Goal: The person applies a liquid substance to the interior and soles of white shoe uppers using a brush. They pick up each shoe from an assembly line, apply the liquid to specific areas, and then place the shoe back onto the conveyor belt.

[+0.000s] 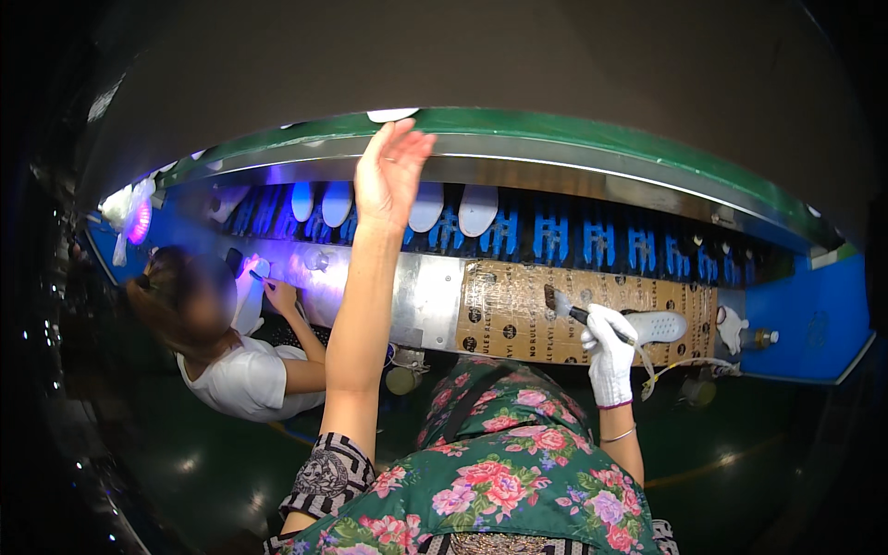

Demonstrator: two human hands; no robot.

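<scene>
My left hand [392, 176], bare, is stretched far forward to the green-edged upper shelf. Its fingers are extended and slightly apart, just below a white rounded piece [393, 115] at the edge; whether they touch it I cannot tell. My right hand [610, 353] wears a white knitted glove and is closed around the handle of a brush [559, 302], whose dark bristles point left over the cardboard. Beside the glove, a white shoe sole [660, 326] with small holes lies on the cardboard [509, 319], partly hidden behind the hand.
Beyond the cardboard runs a row of blue holders [550, 239], several bearing white soles [478, 210]. A co-worker [250, 370] works at the left under purple light. At the right are a crumpled white cloth [731, 329], a small bottle [764, 338] and a blue end panel [809, 319].
</scene>
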